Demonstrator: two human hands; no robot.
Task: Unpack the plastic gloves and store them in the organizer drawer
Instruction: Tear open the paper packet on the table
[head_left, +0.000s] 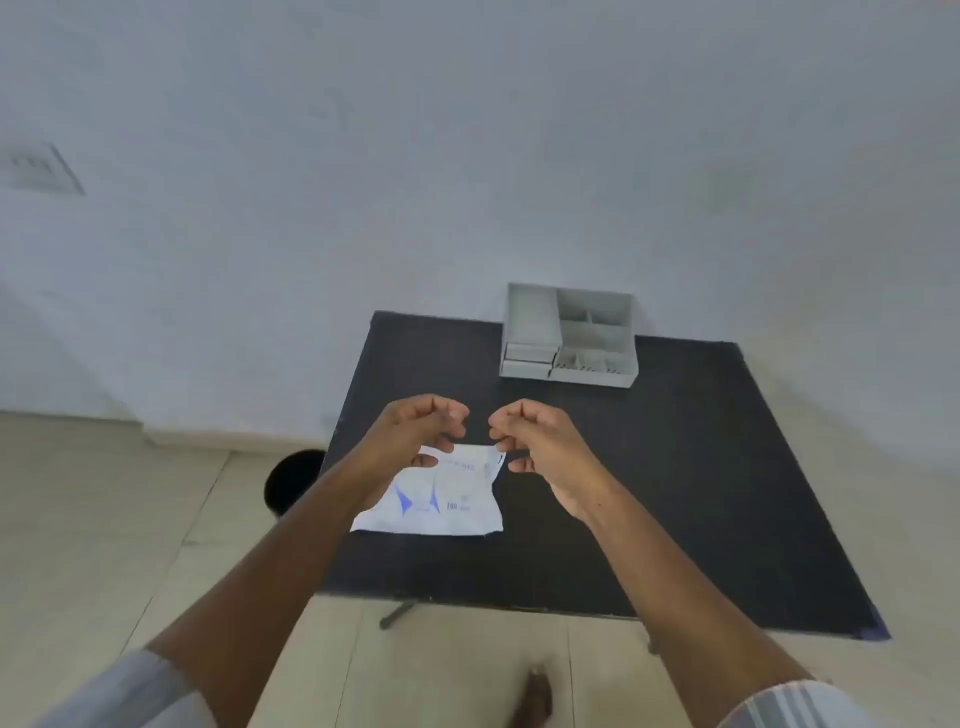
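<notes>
Above the table, both hands pinch the packet top
Left hand and right hand tearing unevenly could spill gloves, far from the organizer at one o'clock

— Is it bright where you are?

— Not very. The light is soft and a bit blue. The wall looks gray. I see no glare.

— Any shadows?

— Only faint ones, under my left hand and my right hand on the dark table.

— Is it sharp?

— No, it all looks a little fuzzy. The table edges splay out, and my arms stretch toward the bottom corners.
</notes>
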